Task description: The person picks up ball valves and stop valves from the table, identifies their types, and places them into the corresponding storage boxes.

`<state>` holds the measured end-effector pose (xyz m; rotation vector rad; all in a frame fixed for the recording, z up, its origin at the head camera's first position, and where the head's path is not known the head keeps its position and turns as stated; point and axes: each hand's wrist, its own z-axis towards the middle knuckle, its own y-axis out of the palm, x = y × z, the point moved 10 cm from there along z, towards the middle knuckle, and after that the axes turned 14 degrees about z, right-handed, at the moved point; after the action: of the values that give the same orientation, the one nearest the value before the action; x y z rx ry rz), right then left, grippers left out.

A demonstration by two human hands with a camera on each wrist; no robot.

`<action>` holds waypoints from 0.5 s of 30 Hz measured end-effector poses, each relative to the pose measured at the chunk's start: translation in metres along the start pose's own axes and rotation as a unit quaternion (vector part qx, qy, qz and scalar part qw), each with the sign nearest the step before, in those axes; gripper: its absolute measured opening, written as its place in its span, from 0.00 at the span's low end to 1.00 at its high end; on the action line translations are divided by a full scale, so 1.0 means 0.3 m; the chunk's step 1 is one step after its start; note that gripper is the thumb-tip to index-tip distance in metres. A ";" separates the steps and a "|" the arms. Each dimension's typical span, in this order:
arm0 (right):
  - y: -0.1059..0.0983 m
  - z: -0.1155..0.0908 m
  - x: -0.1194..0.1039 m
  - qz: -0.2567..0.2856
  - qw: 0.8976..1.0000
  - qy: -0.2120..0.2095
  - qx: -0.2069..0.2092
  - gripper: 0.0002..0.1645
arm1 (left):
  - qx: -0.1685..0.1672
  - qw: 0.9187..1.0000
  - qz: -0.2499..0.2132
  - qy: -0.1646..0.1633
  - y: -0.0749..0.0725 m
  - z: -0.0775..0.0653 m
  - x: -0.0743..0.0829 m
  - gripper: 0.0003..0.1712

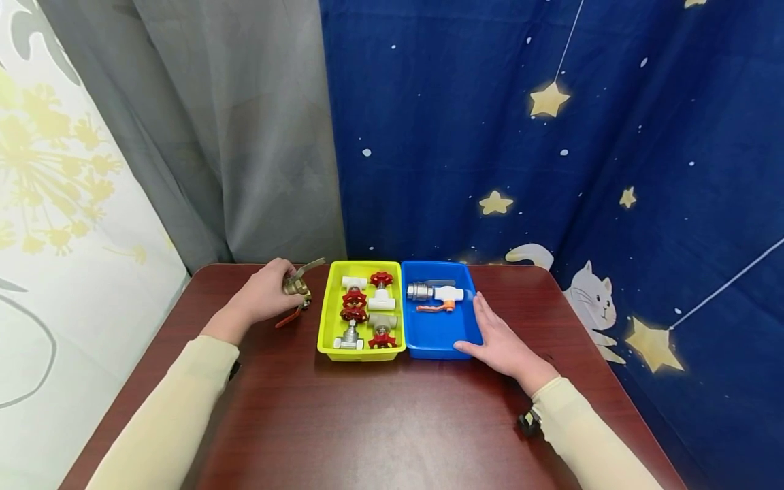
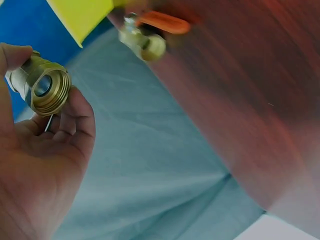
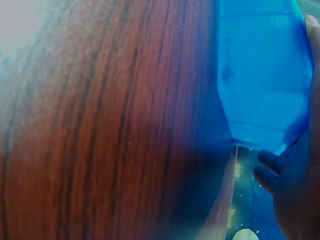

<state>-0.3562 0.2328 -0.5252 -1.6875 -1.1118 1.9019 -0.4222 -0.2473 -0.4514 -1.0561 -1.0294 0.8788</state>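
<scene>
My left hand point(image 1: 269, 291) holds a brass ball valve point(image 2: 52, 85) between thumb and fingers, left of the yellow tray; its flat lever points up to the right. The threaded mouth of the valve shows in the left wrist view. On the table beneath it lies a smaller brass valve with an orange-red lever point(image 2: 162, 22). My right hand point(image 1: 499, 340) rests against the right edge of the blue tray point(image 1: 435, 340), fingers extended along the rim. Inside that tray are a silvery ball valve point(image 1: 420, 291) and a white plastic valve point(image 1: 448, 293) with an orange lever.
The yellow tray point(image 1: 361, 355) stands directly against the blue one. It holds several valves, most with red handwheels point(image 1: 381, 278), in white, grey and metal bodies. Both trays sit near the far edge of the brown table point(image 1: 380, 422), with curtains point(image 1: 275, 136) behind.
</scene>
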 end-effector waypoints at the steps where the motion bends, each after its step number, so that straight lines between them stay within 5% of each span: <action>1: 0.000 0.001 0.001 0.000 1.000 0.001 0.000 0.72 | 0.000 1.000 0.001 0.003 0.000 0.006 0.016 0.25; 15: 0.002 0.002 0.008 0.002 1.000 0.002 -0.002 0.72 | -0.038 0.998 0.014 0.057 0.033 0.059 0.261 0.32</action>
<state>-0.3571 0.2339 -0.5273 -1.6961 -1.1120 1.9001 -0.4175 -0.1675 -0.4399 -1.1742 -0.9609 0.7979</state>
